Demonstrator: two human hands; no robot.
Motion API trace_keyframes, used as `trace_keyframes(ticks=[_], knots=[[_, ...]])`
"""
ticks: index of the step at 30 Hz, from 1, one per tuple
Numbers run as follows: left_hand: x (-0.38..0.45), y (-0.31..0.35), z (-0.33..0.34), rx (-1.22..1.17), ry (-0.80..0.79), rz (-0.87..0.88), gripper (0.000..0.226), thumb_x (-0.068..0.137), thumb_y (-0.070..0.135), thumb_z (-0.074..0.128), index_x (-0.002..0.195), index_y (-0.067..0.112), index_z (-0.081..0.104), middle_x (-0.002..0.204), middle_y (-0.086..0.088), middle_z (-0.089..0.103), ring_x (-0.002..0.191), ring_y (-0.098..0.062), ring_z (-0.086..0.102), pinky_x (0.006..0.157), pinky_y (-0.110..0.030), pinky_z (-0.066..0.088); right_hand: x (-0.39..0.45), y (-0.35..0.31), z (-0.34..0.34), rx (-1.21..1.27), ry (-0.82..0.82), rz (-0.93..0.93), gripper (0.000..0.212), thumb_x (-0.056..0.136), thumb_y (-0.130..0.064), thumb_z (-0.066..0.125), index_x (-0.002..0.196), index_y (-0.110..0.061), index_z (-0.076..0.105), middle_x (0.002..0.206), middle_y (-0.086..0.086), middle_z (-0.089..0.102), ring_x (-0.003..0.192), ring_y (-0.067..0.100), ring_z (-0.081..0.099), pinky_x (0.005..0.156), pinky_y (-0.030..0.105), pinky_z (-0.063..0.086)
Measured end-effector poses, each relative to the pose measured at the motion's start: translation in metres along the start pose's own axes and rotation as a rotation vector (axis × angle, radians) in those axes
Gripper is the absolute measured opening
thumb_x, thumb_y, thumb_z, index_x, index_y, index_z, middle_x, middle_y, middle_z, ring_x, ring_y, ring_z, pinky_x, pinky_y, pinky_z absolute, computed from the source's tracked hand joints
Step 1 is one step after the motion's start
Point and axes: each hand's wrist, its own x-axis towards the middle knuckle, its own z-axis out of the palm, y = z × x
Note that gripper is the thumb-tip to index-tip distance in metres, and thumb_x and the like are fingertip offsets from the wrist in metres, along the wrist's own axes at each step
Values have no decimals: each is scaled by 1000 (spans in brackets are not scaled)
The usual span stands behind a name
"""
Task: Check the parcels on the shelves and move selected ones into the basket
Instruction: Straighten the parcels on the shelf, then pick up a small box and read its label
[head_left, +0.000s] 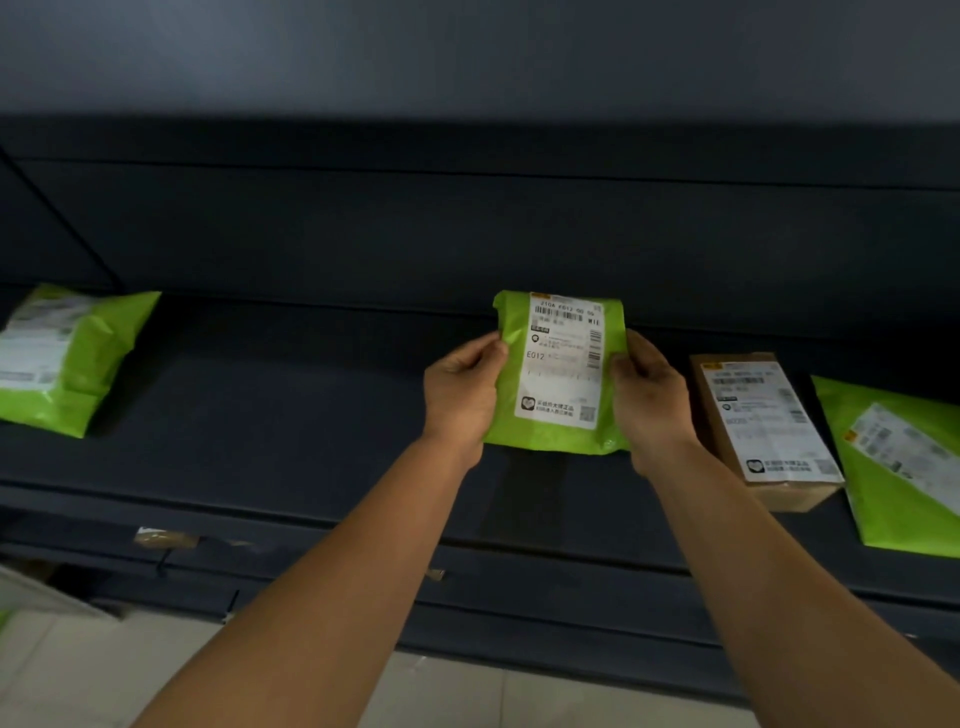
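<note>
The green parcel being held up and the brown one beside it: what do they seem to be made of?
Green parcel: likely thin plastic film, slightly glossy; it creases and shines where the left hand and right hand grip its edges. Brown parcel: probably matte cardboard, with straight edges and a square corner. Both carry white paper-looking labels.

Left hand (460, 387) and right hand (649, 395) are gripping opposite edges of a green labelled parcel (558, 371), holding it above the dark shelf (270, 415); a brown box (763, 431) is lying just right of the parcel.
</note>
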Motion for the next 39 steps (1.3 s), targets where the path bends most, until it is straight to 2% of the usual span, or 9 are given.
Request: trace_keyframes(ticks=[5, 9, 14, 18, 23, 26, 29, 34, 39], knots=[[1, -8, 2, 111, 10, -43, 18, 95, 16, 58, 86, 26, 69, 86, 5, 71, 79, -10, 69, 74, -30, 59, 1, 4, 1, -111, -32, 19, 44, 102, -24, 41, 146, -26, 42, 124, -9, 58, 95, 9, 57, 78, 26, 44], [1, -17, 8, 231, -1, -69, 20, 98, 16, 50, 93, 24, 67, 92, 1, 69, 76, -13, 66, 60, -24, 56, -1, 6, 3, -248, -87, 77, 51, 104, -30, 37, 153, -21, 27, 149, 2, 43, 132, 24, 46, 91, 26, 38], [-4, -16, 22, 318, 29, -35, 51, 98, 20, 50, 146, 14, 36, 134, -2, 54, 104, -14, 58, 85, -28, 50, -7, -1, -4, -303, -131, 72, 60, 104, -34, 35, 156, -20, 11, 159, 2, 26, 143, 24, 31, 102, 25, 31], [-15, -13, 42, 337, 29, 96, 43, 96, 15, 52, 138, 14, 45, 105, 8, 58, 100, -17, 62, 94, -36, 51, -11, -13, -19, -276, -109, -47, 58, 103, -30, 40, 155, -21, 15, 158, -2, 29, 141, 19, 34, 90, 13, 29], [-34, -15, 84, 359, -13, 169, 52, 96, 19, 55, 145, 14, 38, 144, -4, 45, 130, -18, 46, 111, -34, 37, -14, -25, -49, -179, -19, -213, 58, 101, -25, 47, 153, -24, 22, 154, -6, 35, 140, 14, 35, 104, 18, 29], [-50, -20, 109, 344, -80, 146, 53, 97, 18, 53, 147, 15, 35, 148, 0, 42, 136, -12, 39, 110, -20, 29, -10, -28, -76, -191, 71, -274, 59, 99, -24, 50, 152, -24, 25, 151, -5, 39, 133, 19, 44, 109, 26, 36], [-61, -31, 130, 307, -166, 74, 52, 99, 18, 50, 148, 16, 33, 147, -1, 43, 133, -12, 41, 99, -16, 31, -2, -23, -109, -222, 138, -259, 60, 99, -24, 51, 153, -24, 24, 152, -4, 39, 126, 14, 47, 90, 11, 33], [-73, -50, 154, 366, -228, -41, 50, 102, 22, 41, 150, 21, 27, 151, 0, 38, 134, -14, 41, 96, -18, 33, 12, -1, -151, -230, 134, -71, 64, 99, -27, 50, 155, -21, 19, 153, 3, 38, 137, 22, 41, 108, 31, 36], [-80, -63, 165, 381, -190, -159, 49, 103, 27, 38, 151, 22, 27, 143, -4, 47, 115, -17, 55, 76, -22, 44, 18, 21, -172, -195, 85, 145, 43, 101, -26, 46, 142, -17, 40, 118, 4, 62, 83, 12, 59, 59, 15, 44]])
